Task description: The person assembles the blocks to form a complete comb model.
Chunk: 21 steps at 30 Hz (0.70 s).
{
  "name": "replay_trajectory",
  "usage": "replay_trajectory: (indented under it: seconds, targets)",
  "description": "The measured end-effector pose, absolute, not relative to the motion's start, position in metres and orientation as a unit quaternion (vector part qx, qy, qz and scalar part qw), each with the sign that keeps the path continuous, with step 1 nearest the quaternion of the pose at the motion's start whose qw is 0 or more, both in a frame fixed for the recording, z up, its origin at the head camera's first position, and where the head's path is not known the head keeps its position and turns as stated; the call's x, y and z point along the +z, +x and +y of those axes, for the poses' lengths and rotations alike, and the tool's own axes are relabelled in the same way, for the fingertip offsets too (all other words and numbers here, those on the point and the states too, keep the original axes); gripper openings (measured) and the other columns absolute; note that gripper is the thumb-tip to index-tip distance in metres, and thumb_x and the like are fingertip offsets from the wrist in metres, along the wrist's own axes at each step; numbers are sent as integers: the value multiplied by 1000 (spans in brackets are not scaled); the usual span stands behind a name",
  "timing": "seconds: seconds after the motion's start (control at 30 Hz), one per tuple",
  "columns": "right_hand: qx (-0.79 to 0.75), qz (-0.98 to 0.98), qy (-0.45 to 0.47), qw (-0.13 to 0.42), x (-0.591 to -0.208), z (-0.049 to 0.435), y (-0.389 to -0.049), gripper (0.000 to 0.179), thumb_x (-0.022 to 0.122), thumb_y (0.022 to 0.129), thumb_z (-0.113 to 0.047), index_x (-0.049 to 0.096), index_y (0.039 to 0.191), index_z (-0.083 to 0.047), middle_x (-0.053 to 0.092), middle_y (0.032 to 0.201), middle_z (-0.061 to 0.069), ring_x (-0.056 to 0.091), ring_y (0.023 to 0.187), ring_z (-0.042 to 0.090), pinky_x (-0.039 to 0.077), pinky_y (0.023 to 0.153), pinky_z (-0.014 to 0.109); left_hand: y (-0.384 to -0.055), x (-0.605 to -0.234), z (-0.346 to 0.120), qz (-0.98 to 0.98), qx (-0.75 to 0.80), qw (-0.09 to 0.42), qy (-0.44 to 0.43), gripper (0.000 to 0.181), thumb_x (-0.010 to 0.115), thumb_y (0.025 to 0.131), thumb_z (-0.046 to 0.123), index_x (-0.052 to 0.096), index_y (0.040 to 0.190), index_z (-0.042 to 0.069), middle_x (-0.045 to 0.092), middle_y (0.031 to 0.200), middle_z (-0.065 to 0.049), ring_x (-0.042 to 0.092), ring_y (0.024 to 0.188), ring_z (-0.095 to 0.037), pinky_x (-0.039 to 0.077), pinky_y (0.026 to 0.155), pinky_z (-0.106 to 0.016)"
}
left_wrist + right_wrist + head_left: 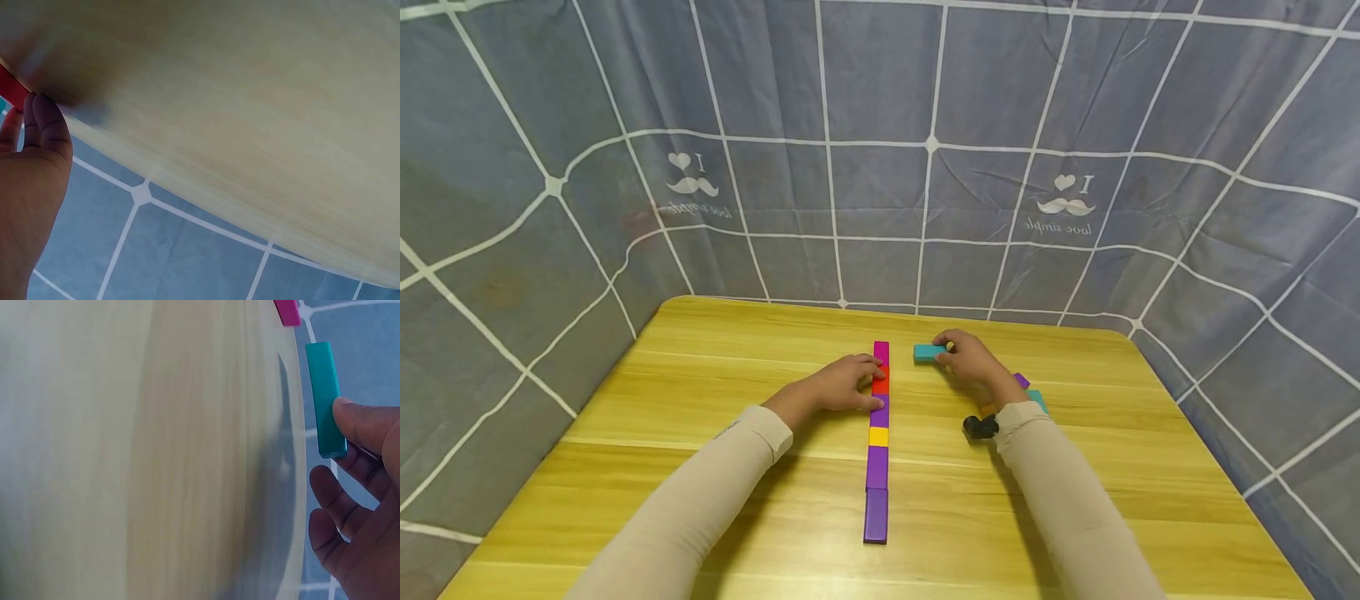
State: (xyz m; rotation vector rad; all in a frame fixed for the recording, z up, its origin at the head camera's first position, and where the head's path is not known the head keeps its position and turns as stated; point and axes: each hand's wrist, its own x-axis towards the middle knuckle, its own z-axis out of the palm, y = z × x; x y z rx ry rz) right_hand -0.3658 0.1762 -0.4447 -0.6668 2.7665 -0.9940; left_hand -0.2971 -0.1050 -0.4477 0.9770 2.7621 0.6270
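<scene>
In the head view my right hand [970,358] pinches a teal block [928,353] near its right end, thumb on one side and fingers on the other. The right wrist view shows the teal block [324,400] jutting out past the thumb. Left of it, a straight row of blocks runs toward me: magenta [882,352], red [881,382], purple, yellow [878,437], then two more purple ones [876,515]. My left hand [848,383] rests beside the row, fingertips at the red block and thumb at the purple block [881,410] below it.
Partly hidden under my right forearm lie more blocks, among them a purple one [1021,380], a teal one [1037,398] and an orange one [988,410]. A black wrist camera [980,427] sits at the right wrist. Behind the wooden table [737,333] hangs a grey checked curtain [880,192].
</scene>
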Motion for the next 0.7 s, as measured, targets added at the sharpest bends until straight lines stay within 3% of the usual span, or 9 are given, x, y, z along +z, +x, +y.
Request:
replay_trajectory:
  seconds: [0.37, 0.7]
  targets:
    - [-369, 906, -202, 39, -457, 143, -365, 23, 61, 98, -9, 62, 119, -1, 60, 120, 17, 55, 103, 32, 45, 95, 45, -299, -448, -104, 918, 215, 72, 325, 53, 71, 90, 38, 61, 131, 4, 46, 148, -14, 38, 139, -35, 28, 116, -45]
    - [-361, 910, -196, 53, -462, 129, -366, 23, 60, 98, -9, 63, 119, 0, 61, 114, 16, 54, 97, 30, 46, 92, 43, -300, -449, -106, 918, 212, 64, 329, 53, 71, 90, 38, 61, 130, 3, 46, 147, -16, 39, 138, -35, 28, 116, -45]
